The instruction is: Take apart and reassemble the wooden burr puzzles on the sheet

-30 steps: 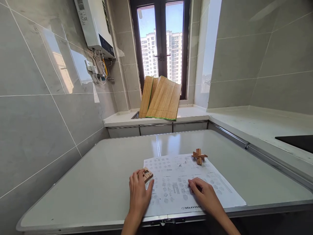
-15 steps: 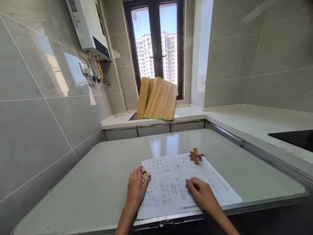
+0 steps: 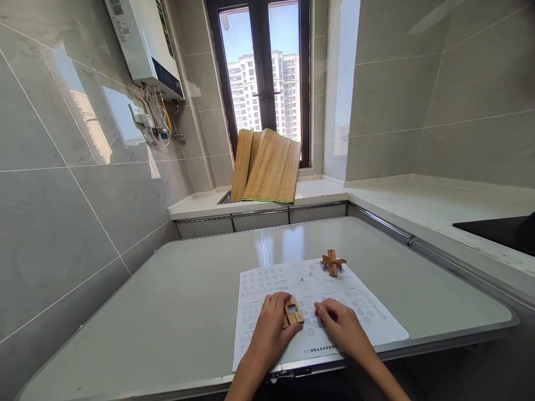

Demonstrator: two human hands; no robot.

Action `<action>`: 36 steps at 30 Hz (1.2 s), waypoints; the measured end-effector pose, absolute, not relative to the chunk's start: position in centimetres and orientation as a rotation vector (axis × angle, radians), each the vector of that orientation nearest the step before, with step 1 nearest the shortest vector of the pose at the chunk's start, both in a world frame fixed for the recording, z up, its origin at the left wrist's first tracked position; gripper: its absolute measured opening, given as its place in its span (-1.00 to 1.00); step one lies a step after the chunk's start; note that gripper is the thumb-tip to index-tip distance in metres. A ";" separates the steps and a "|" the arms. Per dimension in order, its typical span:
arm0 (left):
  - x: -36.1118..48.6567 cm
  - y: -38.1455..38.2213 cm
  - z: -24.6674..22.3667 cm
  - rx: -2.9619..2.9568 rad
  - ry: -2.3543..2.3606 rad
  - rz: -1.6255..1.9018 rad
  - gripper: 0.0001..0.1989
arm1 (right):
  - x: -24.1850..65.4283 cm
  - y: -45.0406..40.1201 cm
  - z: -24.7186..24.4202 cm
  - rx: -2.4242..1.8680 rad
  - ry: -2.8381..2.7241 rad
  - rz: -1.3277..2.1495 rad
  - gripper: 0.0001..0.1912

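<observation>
My left hand [image 3: 273,323] is closed around a small light wooden puzzle block [image 3: 294,309] with a square opening in its middle, held over the printed sheet. Just to its right, my right hand [image 3: 340,323] has its fingers curled together above the same sheet; what they hold, if anything, is hidden. The white instruction sheet [image 3: 267,284] carries rows of small diagrams and lies on the pale folding table [image 3: 167,312]. At the sheet's far right corner rests a brown wooden cross-shaped puzzle [image 3: 332,263], apart from both hands.
Behind the table runs a white counter [image 3: 321,189] with a bamboo mat [image 3: 271,167] propped by the window. A dark cooktop [image 3: 501,231] sits on the right counter. A water heater [image 3: 144,50] hangs on the left wall.
My left hand has moved right with the wooden block, from the sheet's left edge to near my right hand. The right hand has barely moved. The view has shifted slightly.
</observation>
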State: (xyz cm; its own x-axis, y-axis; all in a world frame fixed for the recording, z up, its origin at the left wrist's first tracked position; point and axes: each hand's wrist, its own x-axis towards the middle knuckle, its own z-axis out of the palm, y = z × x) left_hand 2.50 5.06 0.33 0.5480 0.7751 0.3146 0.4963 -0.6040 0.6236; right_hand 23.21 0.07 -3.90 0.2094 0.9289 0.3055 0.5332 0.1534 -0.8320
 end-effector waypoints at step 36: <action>0.4 4.3 0.4 2.144 1.052 0.865 -0.28 | 23.0 -0.1 -3.5 -1.339 -1.623 0.674 -0.58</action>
